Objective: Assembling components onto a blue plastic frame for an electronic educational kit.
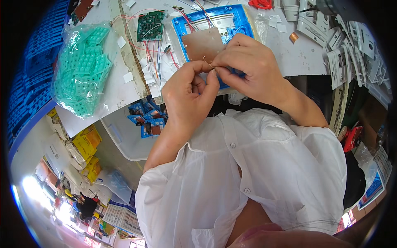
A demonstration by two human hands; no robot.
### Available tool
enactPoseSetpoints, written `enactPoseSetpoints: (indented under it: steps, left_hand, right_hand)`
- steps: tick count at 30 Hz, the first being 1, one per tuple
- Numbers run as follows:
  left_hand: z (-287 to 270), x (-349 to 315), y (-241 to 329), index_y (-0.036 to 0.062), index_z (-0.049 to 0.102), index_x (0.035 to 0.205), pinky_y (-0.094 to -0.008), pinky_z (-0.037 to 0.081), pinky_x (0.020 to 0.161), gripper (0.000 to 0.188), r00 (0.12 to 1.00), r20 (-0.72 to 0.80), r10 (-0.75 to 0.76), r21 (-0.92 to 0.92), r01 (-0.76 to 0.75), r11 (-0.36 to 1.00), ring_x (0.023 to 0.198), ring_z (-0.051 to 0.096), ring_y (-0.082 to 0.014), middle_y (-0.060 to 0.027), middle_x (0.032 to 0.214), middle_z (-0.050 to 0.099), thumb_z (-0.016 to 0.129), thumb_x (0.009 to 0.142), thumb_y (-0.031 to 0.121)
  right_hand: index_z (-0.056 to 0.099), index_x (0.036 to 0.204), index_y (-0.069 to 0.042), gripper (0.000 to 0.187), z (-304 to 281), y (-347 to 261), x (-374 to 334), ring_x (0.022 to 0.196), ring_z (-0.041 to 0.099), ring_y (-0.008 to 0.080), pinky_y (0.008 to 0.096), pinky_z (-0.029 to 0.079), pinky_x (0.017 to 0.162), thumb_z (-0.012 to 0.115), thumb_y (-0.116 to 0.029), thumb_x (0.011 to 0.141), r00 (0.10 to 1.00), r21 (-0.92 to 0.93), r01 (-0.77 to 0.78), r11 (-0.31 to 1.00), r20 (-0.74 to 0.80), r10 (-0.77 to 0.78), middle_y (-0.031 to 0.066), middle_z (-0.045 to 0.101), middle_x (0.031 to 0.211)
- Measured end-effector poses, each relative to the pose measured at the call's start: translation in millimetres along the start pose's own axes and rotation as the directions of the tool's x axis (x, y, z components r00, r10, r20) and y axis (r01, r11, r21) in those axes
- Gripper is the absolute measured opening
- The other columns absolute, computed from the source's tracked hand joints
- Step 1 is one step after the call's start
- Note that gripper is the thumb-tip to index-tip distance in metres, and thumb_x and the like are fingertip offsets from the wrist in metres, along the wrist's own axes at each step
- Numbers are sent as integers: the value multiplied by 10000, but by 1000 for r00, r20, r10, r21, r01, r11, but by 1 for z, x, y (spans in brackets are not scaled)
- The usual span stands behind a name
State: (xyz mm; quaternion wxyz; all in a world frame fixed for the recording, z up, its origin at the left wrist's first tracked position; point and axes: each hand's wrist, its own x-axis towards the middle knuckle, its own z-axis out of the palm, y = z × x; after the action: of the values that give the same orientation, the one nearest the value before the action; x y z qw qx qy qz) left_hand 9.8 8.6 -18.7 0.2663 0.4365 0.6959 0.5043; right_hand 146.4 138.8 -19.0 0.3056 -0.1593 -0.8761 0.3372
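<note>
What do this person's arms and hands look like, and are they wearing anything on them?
Both hands, the left hand and the right hand, are bare: no gloves, rings or watch show. The forearms are uncovered too. A loose white button-up shirt with short sleeves ends above the elbows.

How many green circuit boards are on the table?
1: the green circuit board lies at the table's far edge, left of the blue frame, trailing red wires. Others may be hidden under clutter.

loose white button-up shirt of thin crinkled fabric (264,165), small pale round buttons down the front placket, open pointed collar, short sleeves rolled above the elbows, bare forearms, left hand (188,93), right hand (248,62), no rings or watch in view
</note>
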Motion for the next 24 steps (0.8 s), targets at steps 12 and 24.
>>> enactPoseSetpoints:
  steps: [12,24]
  left_hand:
    - [5,-4,-5,-12,708,981,-194,370,504,130,996,-64,-65,-71,61,996,557,458,-12,26,652,576,753,865,27]
    - [9,-2,-7,-4,699,971,-202,381,503,99,996,-79,-39,-46,35,998,568,470,-16,4,726,605,729,877,-4]
  right_hand:
    - [731,997,-33,266,-1,-9,-6,830,642,254,340,562,721,801,16,746,999,-79,13,997,37,-10,53,753,951]
    - [740,974,-50,225,1,-9,-3,853,653,257,344,561,744,797,-17,759,1000,-74,15,997,-11,-16,47,752,946]
